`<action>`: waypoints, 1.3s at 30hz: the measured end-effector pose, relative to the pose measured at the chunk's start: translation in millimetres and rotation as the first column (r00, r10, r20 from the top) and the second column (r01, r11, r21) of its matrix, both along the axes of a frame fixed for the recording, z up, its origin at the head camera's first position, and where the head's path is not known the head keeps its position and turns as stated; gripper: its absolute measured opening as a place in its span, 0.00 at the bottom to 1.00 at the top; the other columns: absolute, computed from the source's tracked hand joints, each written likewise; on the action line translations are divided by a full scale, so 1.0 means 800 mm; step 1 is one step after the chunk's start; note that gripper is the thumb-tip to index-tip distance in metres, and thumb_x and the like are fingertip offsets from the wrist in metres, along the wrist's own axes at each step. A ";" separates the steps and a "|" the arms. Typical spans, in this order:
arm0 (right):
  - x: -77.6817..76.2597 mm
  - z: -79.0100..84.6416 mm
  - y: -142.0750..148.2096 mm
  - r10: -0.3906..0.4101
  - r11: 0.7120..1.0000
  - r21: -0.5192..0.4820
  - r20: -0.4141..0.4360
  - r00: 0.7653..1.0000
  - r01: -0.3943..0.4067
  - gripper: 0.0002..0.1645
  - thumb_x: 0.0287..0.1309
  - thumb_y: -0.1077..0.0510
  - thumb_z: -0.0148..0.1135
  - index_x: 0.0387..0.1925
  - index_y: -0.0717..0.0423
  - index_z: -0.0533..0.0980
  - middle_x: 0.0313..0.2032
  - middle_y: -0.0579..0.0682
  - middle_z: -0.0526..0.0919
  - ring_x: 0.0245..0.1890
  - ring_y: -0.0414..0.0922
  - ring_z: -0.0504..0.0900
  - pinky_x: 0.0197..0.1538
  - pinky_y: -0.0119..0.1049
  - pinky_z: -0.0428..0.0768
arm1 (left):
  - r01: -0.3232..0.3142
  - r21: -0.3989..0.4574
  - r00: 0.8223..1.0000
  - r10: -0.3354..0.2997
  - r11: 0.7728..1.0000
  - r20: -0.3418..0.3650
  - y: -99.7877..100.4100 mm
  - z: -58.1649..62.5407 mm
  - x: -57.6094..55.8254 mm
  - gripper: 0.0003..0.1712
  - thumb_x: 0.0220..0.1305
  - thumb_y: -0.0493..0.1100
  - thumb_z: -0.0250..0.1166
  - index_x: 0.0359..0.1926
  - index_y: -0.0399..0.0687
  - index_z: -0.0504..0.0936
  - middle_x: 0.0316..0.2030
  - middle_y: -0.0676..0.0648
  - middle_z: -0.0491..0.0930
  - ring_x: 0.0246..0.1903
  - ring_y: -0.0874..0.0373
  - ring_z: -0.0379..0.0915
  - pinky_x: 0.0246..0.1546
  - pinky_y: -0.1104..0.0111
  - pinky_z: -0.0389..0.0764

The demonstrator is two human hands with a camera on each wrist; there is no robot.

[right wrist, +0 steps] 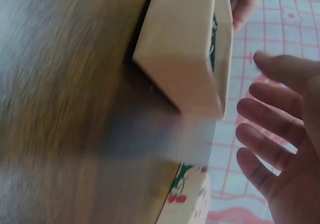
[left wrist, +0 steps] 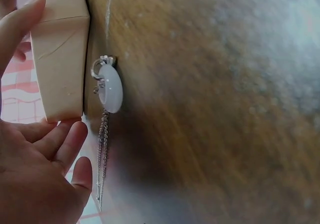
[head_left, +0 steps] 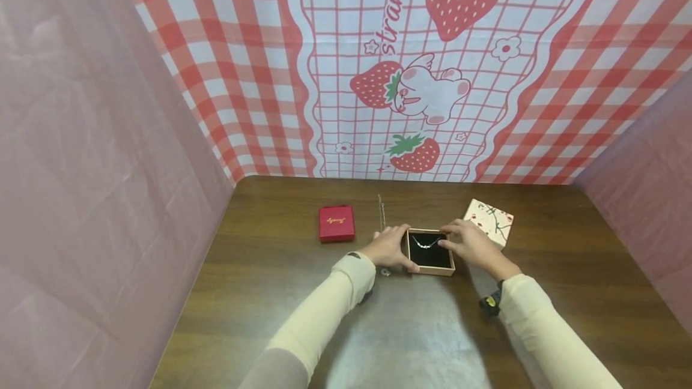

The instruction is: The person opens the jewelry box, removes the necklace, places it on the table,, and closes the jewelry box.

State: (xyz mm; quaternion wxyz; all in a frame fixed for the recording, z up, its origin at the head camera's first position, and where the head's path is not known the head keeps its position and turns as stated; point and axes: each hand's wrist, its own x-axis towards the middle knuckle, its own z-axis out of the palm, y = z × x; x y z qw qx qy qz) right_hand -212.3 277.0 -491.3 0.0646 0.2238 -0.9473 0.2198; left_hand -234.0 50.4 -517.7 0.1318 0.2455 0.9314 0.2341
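My left hand (head_left: 386, 248) grips an uncovered cream jewellery box (head_left: 435, 271) at its left side, thumb at the near corner and fingers at the far end. Inside the box, a silver necklace (head_left: 424, 246) lies across black padding. Over the box's right edge hovers my right hand (head_left: 476, 249); in the right wrist view its fingers (right wrist: 270, 119) are apart from the box and hold nothing. Close to the left hand, a ring (left wrist: 97, 69) and a white rounded piece (left wrist: 114, 91) rest on the table, with a thin silver chain (left wrist: 102, 149) behind them.
A floral-patterned box lid (head_left: 494, 221) sits just right of the right hand. Farther left is a closed red jewellery box (head_left: 336, 224). The brown wooden table (head_left: 259, 293) ends at a strawberry-print cloth (head_left: 411, 77) behind, with pink curtains (head_left: 108, 167) at both sides.
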 end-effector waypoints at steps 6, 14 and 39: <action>-0.001 0.007 -0.021 0.068 0.996 0.058 -0.036 0.997 -0.066 0.10 0.50 0.63 0.71 0.35 0.64 0.85 0.30 0.53 0.84 0.31 0.49 0.80 0.36 0.44 0.79 | -0.010 0.005 1.000 0.010 1.000 0.012 0.001 0.001 0.001 0.62 0.37 0.66 0.79 0.71 0.52 0.60 0.65 0.49 0.72 0.62 0.55 0.66 0.58 0.63 0.65; -0.004 -0.005 -0.040 0.016 0.990 0.143 0.030 0.999 -0.020 0.08 0.51 0.60 0.70 0.33 0.60 0.85 0.32 0.52 0.85 0.35 0.51 0.81 0.41 0.48 0.80 | -0.010 0.013 1.000 0.010 1.000 0.020 0.002 0.001 0.002 0.61 0.37 0.65 0.79 0.71 0.52 0.60 0.63 0.49 0.73 0.61 0.55 0.67 0.56 0.64 0.65; -0.007 -0.011 -0.063 -0.079 0.974 0.216 0.017 0.997 0.074 0.08 0.43 0.60 0.68 0.17 0.53 0.77 0.21 0.46 0.78 0.26 0.45 0.75 0.32 0.41 0.76 | -0.012 0.035 1.000 0.012 0.999 0.000 0.001 -0.001 0.002 0.58 0.36 0.64 0.79 0.67 0.53 0.64 0.60 0.51 0.76 0.57 0.55 0.68 0.50 0.66 0.63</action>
